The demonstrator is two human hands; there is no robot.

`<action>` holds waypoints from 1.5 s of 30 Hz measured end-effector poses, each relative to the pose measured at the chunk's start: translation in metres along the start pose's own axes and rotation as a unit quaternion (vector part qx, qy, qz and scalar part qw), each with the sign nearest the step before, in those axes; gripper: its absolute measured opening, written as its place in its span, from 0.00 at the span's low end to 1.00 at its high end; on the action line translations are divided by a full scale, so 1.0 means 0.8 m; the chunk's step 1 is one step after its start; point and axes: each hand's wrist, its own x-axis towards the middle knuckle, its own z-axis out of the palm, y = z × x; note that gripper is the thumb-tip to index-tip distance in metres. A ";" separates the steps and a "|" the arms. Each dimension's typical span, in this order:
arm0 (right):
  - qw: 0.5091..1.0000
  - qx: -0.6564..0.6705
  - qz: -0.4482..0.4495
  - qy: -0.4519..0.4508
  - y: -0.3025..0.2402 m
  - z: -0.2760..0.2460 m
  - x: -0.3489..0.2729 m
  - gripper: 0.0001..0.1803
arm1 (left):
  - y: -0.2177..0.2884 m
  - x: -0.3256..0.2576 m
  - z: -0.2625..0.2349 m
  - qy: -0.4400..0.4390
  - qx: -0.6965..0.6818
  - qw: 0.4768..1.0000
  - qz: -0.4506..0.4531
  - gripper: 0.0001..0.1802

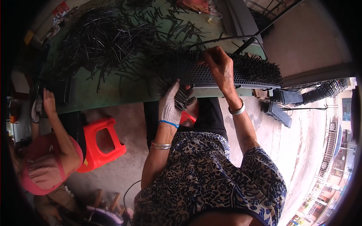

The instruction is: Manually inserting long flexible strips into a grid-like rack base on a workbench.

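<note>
Green table spans twelve o'clock, over a bare concrete floor. Red plastic stool stands at eight o'clock. Bright daylight and building fronts show at four o'clock.

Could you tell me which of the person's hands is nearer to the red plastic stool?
Left. The gloved left hand, holding a bundle of black pins, is nearer the red plastic stool; the bare right hand rests farther off on the black perforated strip.
</note>
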 end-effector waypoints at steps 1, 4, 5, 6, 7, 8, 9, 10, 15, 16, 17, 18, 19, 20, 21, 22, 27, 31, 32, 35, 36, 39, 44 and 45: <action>0.999 0.019 -0.030 0.023 0.010 0.007 0.001 0.05 | -0.003 0.001 0.000 -0.001 0.000 1.000 -0.001 0.11; 0.993 -0.066 -0.079 0.060 0.025 0.023 0.009 0.04 | -0.013 0.003 -0.005 -0.054 0.008 0.998 -0.043 0.10; 0.987 -0.104 -0.105 0.070 0.029 0.027 0.012 0.04 | -0.017 0.003 -0.010 -0.058 0.013 0.997 -0.056 0.10; 0.987 -0.104 -0.105 0.070 0.030 0.030 0.012 0.04 | -0.018 0.003 -0.011 -0.063 0.017 0.995 -0.069 0.10; 0.986 -0.100 -0.115 0.070 0.030 0.032 0.013 0.04 | -0.018 0.003 -0.012 -0.063 0.017 0.995 -0.069 0.10; 0.985 -0.096 -0.125 0.070 0.030 0.034 0.014 0.04 | -0.018 0.003 -0.014 -0.055 0.032 0.996 -0.059 0.11; 0.985 -0.096 -0.125 0.070 0.032 0.035 0.014 0.04 | -0.017 0.001 -0.013 -0.046 0.047 0.997 -0.050 0.12; 0.985 -0.090 -0.129 0.072 0.033 0.036 0.015 0.04 | -0.016 0.000 -0.012 -0.037 0.062 0.997 -0.040 0.12; 0.984 -0.078 -0.139 0.084 0.038 0.040 0.015 0.04 | -0.010 -0.011 0.005 0.004 0.067 0.998 -0.010 0.11; 0.984 -0.097 -0.134 0.071 0.042 0.039 0.015 0.04 | -0.010 -0.012 0.005 0.001 0.067 0.998 -0.007 0.11; 0.983 -0.116 -0.130 0.057 0.045 0.039 0.015 0.05 | -0.010 -0.012 0.006 0.001 0.067 0.998 -0.007 0.11; 0.983 -0.116 -0.130 0.057 0.045 0.040 0.014 0.05 | -0.009 -0.013 0.007 0.006 0.071 0.997 -0.009 0.11; 0.982 -0.129 -0.133 0.044 0.046 0.042 0.013 0.05 | -0.008 -0.013 0.008 0.012 0.075 0.997 -0.010 0.10; 0.980 -0.141 -0.136 0.032 0.047 0.043 0.013 0.05 | -0.009 -0.012 0.007 0.012 0.075 0.997 -0.010 0.10; 0.980 -0.141 -0.136 0.033 0.052 0.044 0.014 0.05 | -0.010 -0.010 0.005 0.017 0.075 0.997 -0.014 0.10; 0.978 -0.142 -0.149 0.024 0.059 0.045 0.016 0.04 | -0.011 -0.009 0.004 0.023 0.074 0.997 -0.017 0.10; 0.971 -0.158 -0.178 -0.030 0.049 0.041 0.023 0.04 | -0.010 -0.002 -0.009 0.021 0.080 0.996 -0.030 0.10; 0.947 -0.209 -0.239 -0.049 0.038 0.037 0.024 0.06 | -0.012 -0.003 -0.010 0.017 0.077 0.996 -0.034 0.10; 0.946 -0.213 -0.240 -0.045 0.037 0.037 0.023 0.06 | -0.012 -0.003 -0.011 0.016 0.077 0.996 -0.035 0.10; 0.933 -0.247 -0.263 -0.016 0.040 0.036 0.023 0.06 | -0.013 -0.003 -0.012 0.008 0.070 0.997 -0.030 0.10; 0.933 -0.247 -0.262 -0.016 0.043 0.036 0.021 0.06 | -0.012 -0.004 -0.011 -0.005 0.062 0.998 -0.033 0.10; 0.934 -0.269 -0.233 -0.031 0.047 0.039 0.017 0.07 | -0.013 -0.011 -0.002 0.002 0.039 0.999 -0.031 0.09; 0.915 -0.322 -0.234 0.070 0.052 0.038 0.018 0.09 | -0.010 -0.015 0.006 0.031 0.040 0.999 -0.018 0.08; 0.915 -0.323 -0.232 0.071 0.053 0.037 0.019 0.09 | -0.010 -0.017 0.008 0.029 0.025 0.999 -0.012 0.08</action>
